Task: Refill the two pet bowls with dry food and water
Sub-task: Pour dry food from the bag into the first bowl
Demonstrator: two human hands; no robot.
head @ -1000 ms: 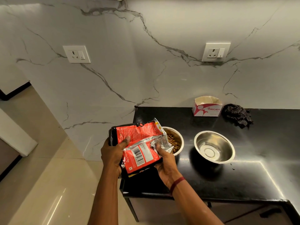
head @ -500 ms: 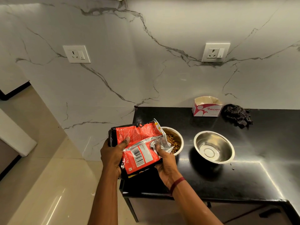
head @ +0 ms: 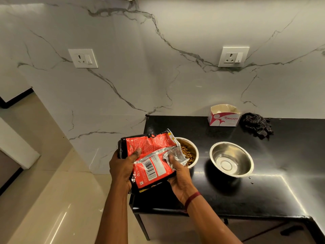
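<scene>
head view shows left hand (head: 123,166) and right hand (head: 179,175) both gripping the food bag (head: 149,159); tip slowly so bits land in the bowl (head: 190,152).

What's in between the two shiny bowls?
Only bare black counter lies between the food bowl and the other bowl, as the head view shows.

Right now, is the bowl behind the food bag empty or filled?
Partly filled: brown kibble shows in the bowl; bag hides the rest.
</scene>
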